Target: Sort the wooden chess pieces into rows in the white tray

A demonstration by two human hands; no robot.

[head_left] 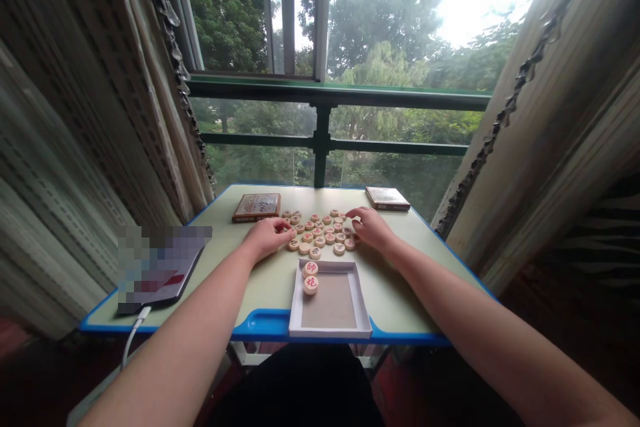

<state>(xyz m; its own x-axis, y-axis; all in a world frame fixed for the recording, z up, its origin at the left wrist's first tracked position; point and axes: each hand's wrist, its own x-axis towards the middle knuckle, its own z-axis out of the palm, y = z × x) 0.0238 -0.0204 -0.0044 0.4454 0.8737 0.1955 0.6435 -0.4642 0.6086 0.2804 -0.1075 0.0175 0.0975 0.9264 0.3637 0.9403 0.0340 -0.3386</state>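
Many round wooden xiangqi pieces (319, 241) with red or black characters lie loosely grouped mid-table. My left hand (266, 239) is at the group's left edge, its fingertips closed around a pale piece that is partly hidden. On the opposite side, my right hand (371, 227) reaches in from the right. Its thumb and forefinger are apart beside the outer pieces, and some pieces are hidden under it. In front of the group is a shallow white box tray (361, 300). Two red-character pieces, an upper one (311, 269) and a lower one (311, 285), sit at its left side.
A patterned flat box (257, 207) lies at the back left of the table (240, 280), and another flat box (387, 198) at the back right. A tablet-like device (165, 273) with a white cable (135, 333) rests at left. Curtains and a railed window surround the table.
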